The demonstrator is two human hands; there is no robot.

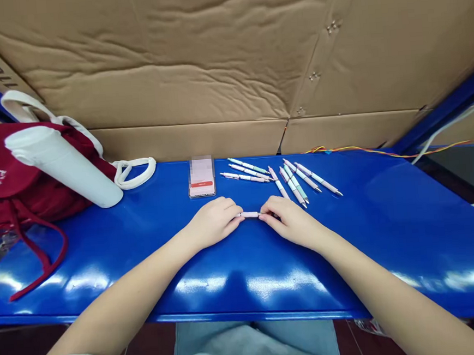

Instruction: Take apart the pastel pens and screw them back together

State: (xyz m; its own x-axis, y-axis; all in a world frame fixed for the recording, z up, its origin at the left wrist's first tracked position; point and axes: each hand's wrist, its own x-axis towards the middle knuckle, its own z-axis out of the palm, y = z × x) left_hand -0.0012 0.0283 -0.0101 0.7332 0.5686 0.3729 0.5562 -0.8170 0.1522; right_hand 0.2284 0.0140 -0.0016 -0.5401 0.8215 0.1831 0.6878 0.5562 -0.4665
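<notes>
My left hand (213,222) and my right hand (292,223) rest on the blue metal shelf (372,227), fingertips meeting around a short pale pink pen (248,215). The pen lies level between them, with its ends partly hidden by my fingers. Just beyond my right hand lie several loose pink and mint-green retractable pens (292,183), some crossing or nearly touching. A smartphone (201,187) lies face up behind my left hand, its upper screen blurred out.
At the left, a dark red cloth bag (14,167) lies on the shelf with a white insulated bottle (64,166) leaning across it. Cardboard (196,82) lines the back, and orange-yellow wires (362,151) run along the far right edge.
</notes>
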